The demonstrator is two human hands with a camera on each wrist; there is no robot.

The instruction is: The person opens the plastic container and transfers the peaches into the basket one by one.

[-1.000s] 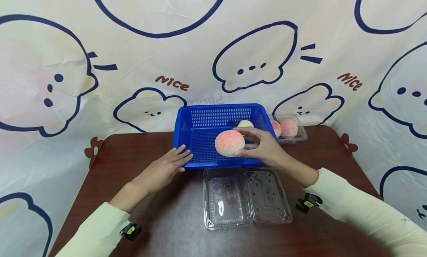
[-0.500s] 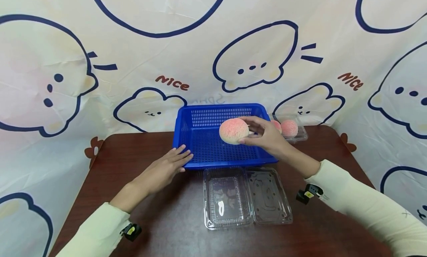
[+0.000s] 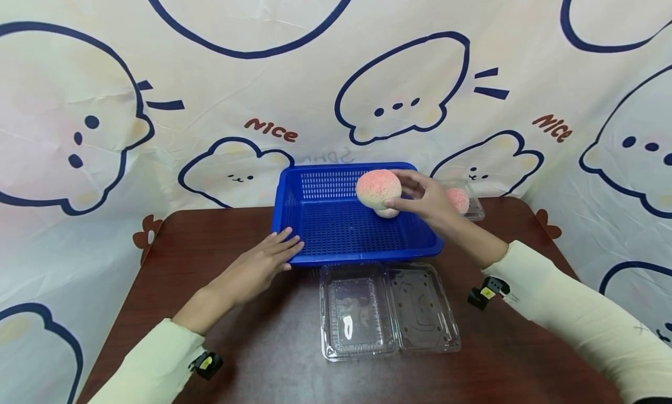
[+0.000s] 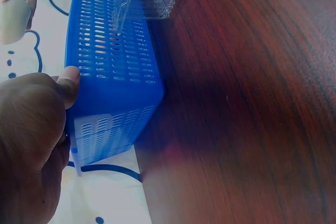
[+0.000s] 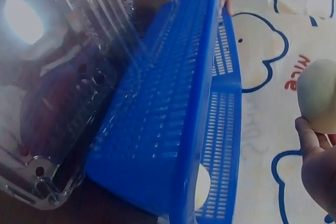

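Note:
My right hand (image 3: 427,201) holds a pink and cream toy peach (image 3: 378,188) by its right side, thumb and fingers around it, above the blue basket (image 3: 362,257). A second, pale peach (image 3: 387,212) shows just below the held one, inside the basket; it is partly hidden. The right wrist view also has that pale peach (image 5: 202,187) behind the basket rim. My left hand (image 3: 257,268) holds the basket's front left corner. Its fingers lie over the rim, and the thumb (image 4: 70,80) presses the outside in the left wrist view.
A clear plastic clamshell box (image 3: 357,316) lies unfolded on the brown table (image 3: 252,357), in front of the basket. At the back right, another clear box (image 3: 475,208) contains a pink peach (image 3: 458,200), partly behind my right hand. A printed cloth (image 3: 315,101) hangs behind the table.
My right hand has lifted the peach upward, away from me and slightly right, toward the back of the basket. The left hand stays at the basket corner.

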